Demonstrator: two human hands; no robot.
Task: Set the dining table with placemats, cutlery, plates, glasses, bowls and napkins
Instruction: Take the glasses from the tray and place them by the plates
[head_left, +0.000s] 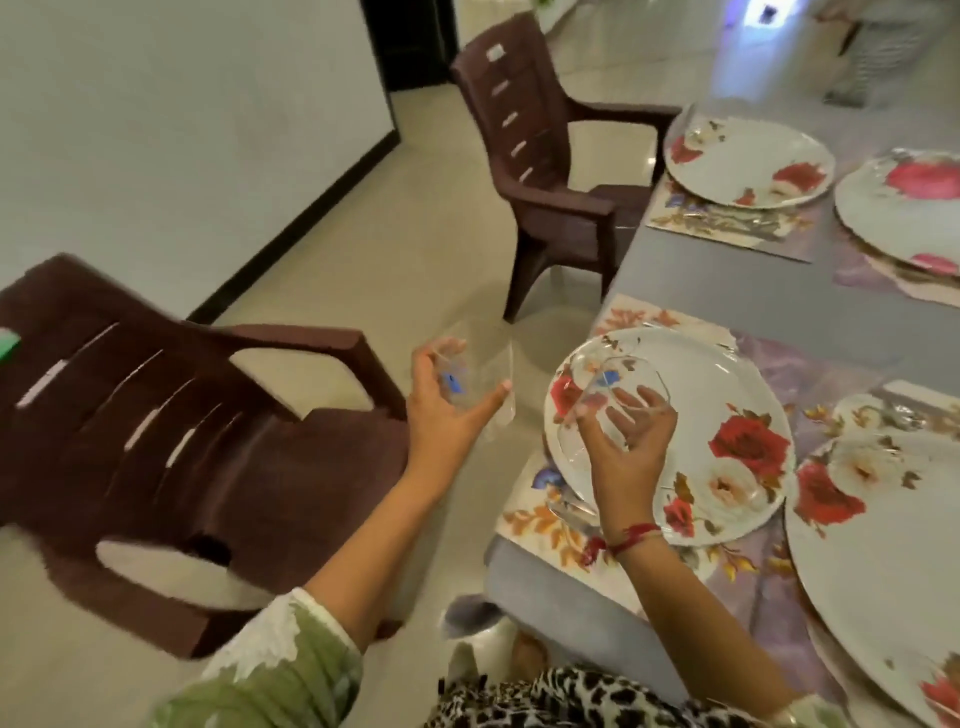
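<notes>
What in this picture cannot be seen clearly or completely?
Head view.
Motion-blurred: the clear drinking glass in the left hand, shape unclear.
Faint: the second clear glass in the right hand, transparent over the white rose-patterned plate.
Cut by frame edges: the large white rose plate at lower right.
Blurred: the far room at top right.
</notes>
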